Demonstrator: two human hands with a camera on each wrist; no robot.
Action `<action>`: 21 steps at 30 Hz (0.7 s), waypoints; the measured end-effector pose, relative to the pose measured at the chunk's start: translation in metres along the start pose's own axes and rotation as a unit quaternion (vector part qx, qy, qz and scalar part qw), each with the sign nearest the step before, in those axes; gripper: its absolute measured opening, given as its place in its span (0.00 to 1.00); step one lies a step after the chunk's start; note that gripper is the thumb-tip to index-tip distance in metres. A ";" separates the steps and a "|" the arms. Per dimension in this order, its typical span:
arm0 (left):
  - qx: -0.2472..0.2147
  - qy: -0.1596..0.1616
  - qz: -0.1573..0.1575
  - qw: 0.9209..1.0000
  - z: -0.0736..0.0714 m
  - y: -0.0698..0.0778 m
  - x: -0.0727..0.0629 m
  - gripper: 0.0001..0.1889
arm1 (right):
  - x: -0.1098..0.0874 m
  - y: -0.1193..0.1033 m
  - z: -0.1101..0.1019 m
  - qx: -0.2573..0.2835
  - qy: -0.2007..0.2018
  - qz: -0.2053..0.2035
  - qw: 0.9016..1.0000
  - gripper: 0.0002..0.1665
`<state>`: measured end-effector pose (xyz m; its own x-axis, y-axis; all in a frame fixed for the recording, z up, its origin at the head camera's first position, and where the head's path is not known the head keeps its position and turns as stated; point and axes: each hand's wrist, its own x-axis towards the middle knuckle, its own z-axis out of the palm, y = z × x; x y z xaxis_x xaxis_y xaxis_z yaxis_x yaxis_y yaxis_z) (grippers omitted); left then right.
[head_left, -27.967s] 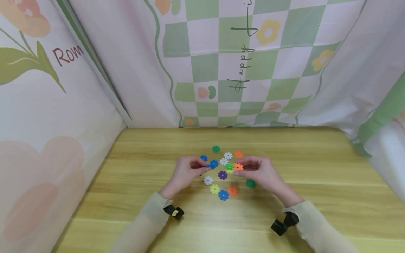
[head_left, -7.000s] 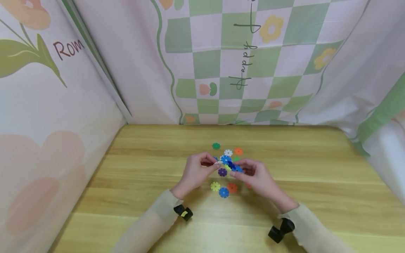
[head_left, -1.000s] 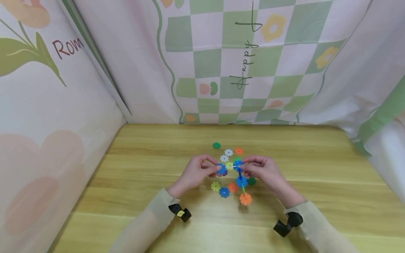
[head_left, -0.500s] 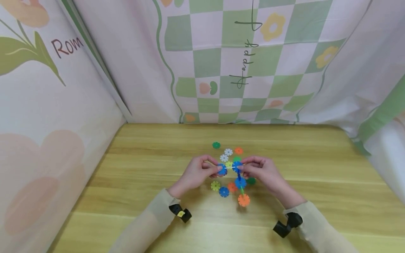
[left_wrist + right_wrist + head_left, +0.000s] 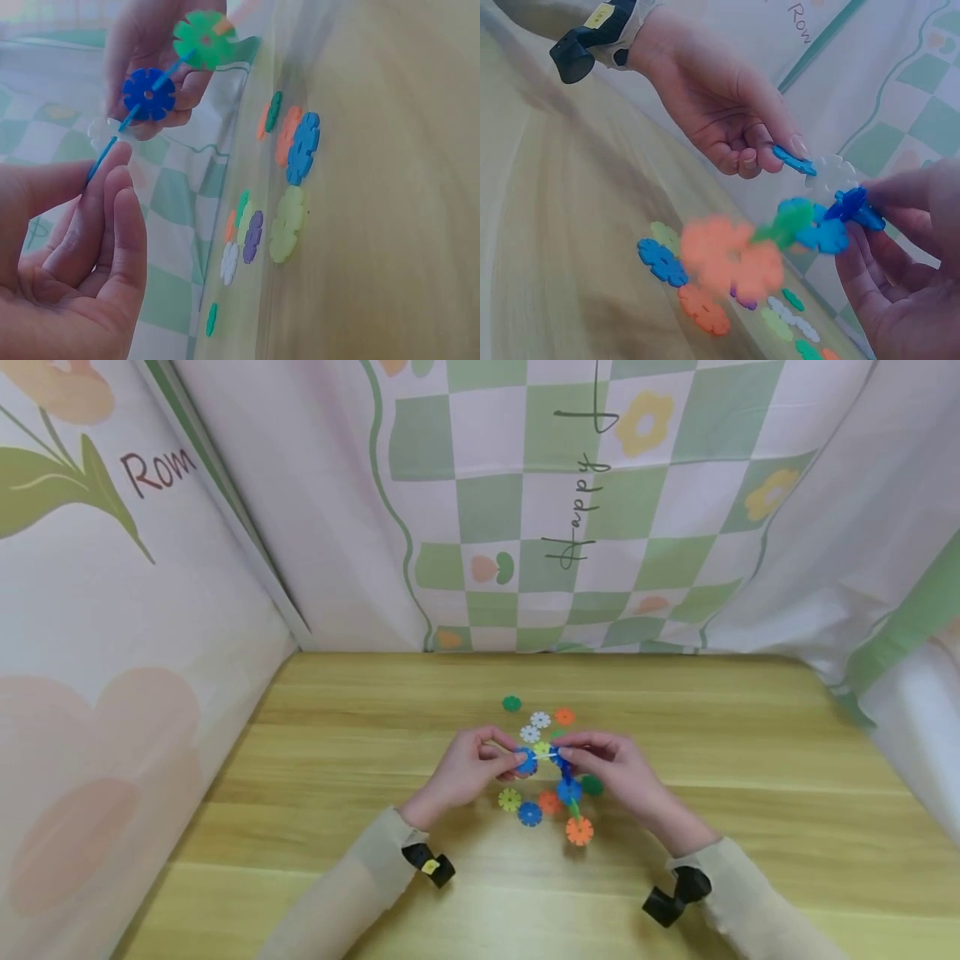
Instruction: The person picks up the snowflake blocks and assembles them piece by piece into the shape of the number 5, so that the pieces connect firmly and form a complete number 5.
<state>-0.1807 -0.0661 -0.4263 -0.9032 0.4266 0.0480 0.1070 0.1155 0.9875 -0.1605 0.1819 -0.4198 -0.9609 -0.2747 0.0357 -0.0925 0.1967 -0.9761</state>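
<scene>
My left hand (image 5: 467, 767) pinches a blue snowflake disc (image 5: 528, 763) between thumb and index finger. A white snowflake disc (image 5: 831, 175), seen nearly edge-on in the head view, bridges from it to my right hand (image 5: 621, 772). That hand pinches another blue disc at the corner of a chain of slotted discs. From there the chain runs down through a dark blue disc (image 5: 148, 94), a lighter blue disc (image 5: 569, 791) and a green disc (image 5: 204, 39) to an orange disc (image 5: 579, 831). In the right wrist view the orange end is blurred, close to the camera.
Loose discs lie on the wooden table (image 5: 337, 893): white (image 5: 530, 734), green (image 5: 512, 703) and orange (image 5: 564, 716) behind the hands. Yellow-green (image 5: 510, 800), blue (image 5: 529, 814), orange-red (image 5: 549, 802) and dark green (image 5: 592, 785) ones lie nearer. A patterned curtain (image 5: 491, 510) hangs behind.
Seven seconds ago my left hand held the white disc; now that disc sits in the chain and the hand pinches a blue one. Over the last second, the right hand shifted slightly left.
</scene>
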 end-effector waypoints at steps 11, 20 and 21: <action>-0.010 -0.005 -0.004 1.000 0.003 -0.001 0.000 0.07 | -0.001 -0.001 0.006 -0.033 0.008 -0.006 0.999 0.12; -0.006 -0.008 0.004 1.000 0.005 0.004 -0.002 0.06 | 0.000 -0.001 0.006 -0.048 0.010 -0.019 0.999 0.10; -0.006 -0.008 0.007 1.000 0.006 0.003 -0.002 0.06 | 0.000 -0.001 0.006 -0.051 0.011 -0.020 0.998 0.10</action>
<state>-0.1767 -0.0614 -0.4240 -0.8945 0.4430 0.0600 0.1147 0.0977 0.9886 -0.1592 0.1757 -0.4203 -0.9610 -0.2644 0.0805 -0.1565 0.2807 -0.9469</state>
